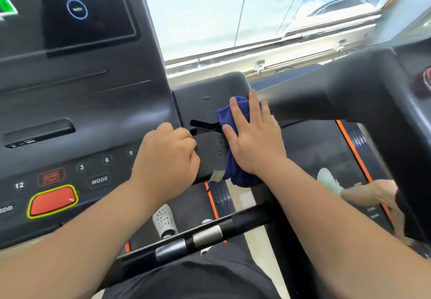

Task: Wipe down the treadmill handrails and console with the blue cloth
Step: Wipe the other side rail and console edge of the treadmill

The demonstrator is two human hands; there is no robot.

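The black treadmill console (77, 102) fills the left, with a touchscreen on top and numbered keys and a red stop button (53, 201) below. A black side panel (210, 102) juts out to its right. My right hand (253, 138) lies flat with spread fingers on the bunched blue cloth (229, 116), pressing it onto that panel. My left hand (166, 158) is curled into a fist around the panel's near edge, beside the console keys. A black handrail (205, 233) with silver sensor bands crosses below my arms.
A second treadmill's black handrail and console (349, 93) stands on the right, its belt (310, 149) edged in orange. Another person's hand (373, 196) shows at the right edge. A foot in a white perforated shoe (164, 220) stands on the belt below. A bright window is behind.
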